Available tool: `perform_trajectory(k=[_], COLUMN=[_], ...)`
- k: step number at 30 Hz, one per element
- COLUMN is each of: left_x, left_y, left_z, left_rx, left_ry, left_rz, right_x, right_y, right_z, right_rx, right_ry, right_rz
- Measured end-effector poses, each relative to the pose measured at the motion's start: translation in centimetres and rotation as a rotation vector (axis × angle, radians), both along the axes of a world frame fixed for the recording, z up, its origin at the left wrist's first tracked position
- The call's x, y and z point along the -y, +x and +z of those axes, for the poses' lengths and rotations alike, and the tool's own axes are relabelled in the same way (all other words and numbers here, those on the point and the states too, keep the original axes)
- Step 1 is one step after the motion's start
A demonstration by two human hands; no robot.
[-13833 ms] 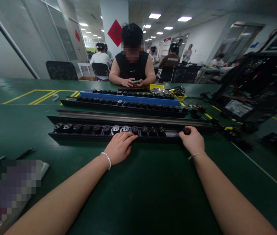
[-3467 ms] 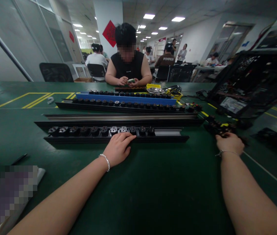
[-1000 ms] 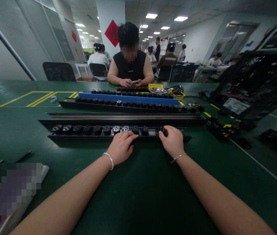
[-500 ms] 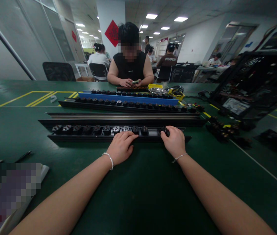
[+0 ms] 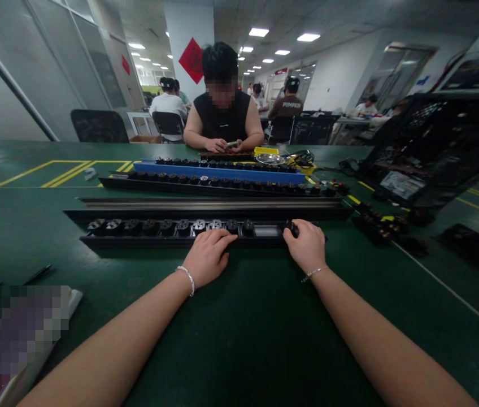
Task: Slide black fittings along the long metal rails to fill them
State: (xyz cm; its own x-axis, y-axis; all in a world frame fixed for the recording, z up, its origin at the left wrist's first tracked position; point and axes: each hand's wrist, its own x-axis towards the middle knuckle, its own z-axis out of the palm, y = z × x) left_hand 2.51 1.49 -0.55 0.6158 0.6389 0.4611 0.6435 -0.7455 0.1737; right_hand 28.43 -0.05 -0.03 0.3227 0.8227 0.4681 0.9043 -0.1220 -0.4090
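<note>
near rail [image 5: 260, 243]: the black channel closest to the person, lying lengthwise across the surface [image 5: 239, 333]; looks stiff and long, best steadied along its front wall.
black module [image 5: 292, 227]: at the right end of the near rail, partly hidden by fingers; whether it sits down in the channel or just above it, i cannot tell.
right hand [image 5: 306, 243]: narrow, thumb and fingers pinching the black module at the right part of the near rail.
left hand [image 5: 207, 257]: laid over the front wall of the near rail around its middle, thumb apart from the fingers; whether it grips or merely rests, i cannot tell.
module row [image 5: 166, 226]: dark pieces side by side inside the near rail, from its left end to past the left hand.
bare stretch [image 5: 267, 231]: greyish channel floor inside the near rail, between the module row and the black module.
handling: the black module looks light, hard and likely smooth; its sides seem the place to pinch, sparing the detailed top, which may be more delicate.
second rail [image 5: 205, 214]: just behind the near rail, roughly alongside it.
loose modules [image 5: 381, 226]: a dark heap to the right of the near rail, apart from it.
</note>
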Motion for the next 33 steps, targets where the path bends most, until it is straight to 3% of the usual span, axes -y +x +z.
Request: perform_trajectory(k=[13,33], left_x=[0.0,0.1], left_y=[-0.1,0.0], left_z=[0.0,0.1], left_rx=[-0.008,-0.019], left_ry=[0.0,0.003], left_rz=[0.007,0.009], right_x=[-0.1,0.0], right_y=[0.8,2.7], right_z=[-0.7,-0.2], right_rx=[0.014,0.017], right_ry=[0.051,0.045], right_rz=[0.003,-0.064])
